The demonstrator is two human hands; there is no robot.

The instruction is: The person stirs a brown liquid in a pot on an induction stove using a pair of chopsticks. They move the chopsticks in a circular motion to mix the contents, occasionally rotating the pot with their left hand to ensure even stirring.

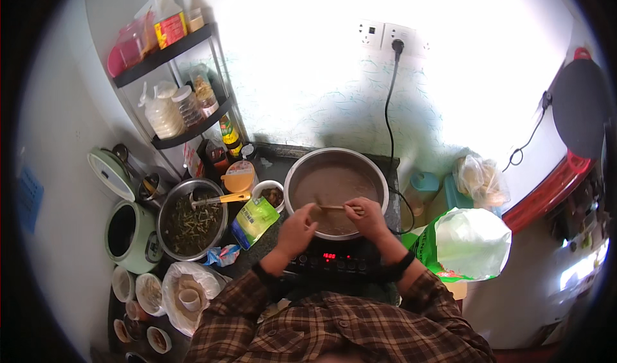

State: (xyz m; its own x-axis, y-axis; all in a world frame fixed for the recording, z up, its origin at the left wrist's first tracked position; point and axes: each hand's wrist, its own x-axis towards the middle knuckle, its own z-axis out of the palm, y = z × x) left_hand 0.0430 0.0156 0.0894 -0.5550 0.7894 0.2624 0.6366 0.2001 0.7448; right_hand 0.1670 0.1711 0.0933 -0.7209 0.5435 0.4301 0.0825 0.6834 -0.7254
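A large steel pot (337,153) of brownish liquid stands on a black induction cooker (332,261) with a lit display. Over the pot's right front part, my right hand (365,217) grips pale wooden chopsticks (337,207) that lie roughly level above the liquid. My left hand (298,230) is at the pot's left front rim, its fingers near the chopsticks' far end; whether it touches them is unclear. Left of the pot are a small white bowl (275,184) of dark food and a green and yellow packet (255,222).
A steel basin (164,204) of chopped greens and a green rice cooker (144,237) stand at the left, below a corner shelf (164,54) of bottles and jars. A green and white bag (470,245) is at the right. A black cord (388,107) hangs behind the pot.
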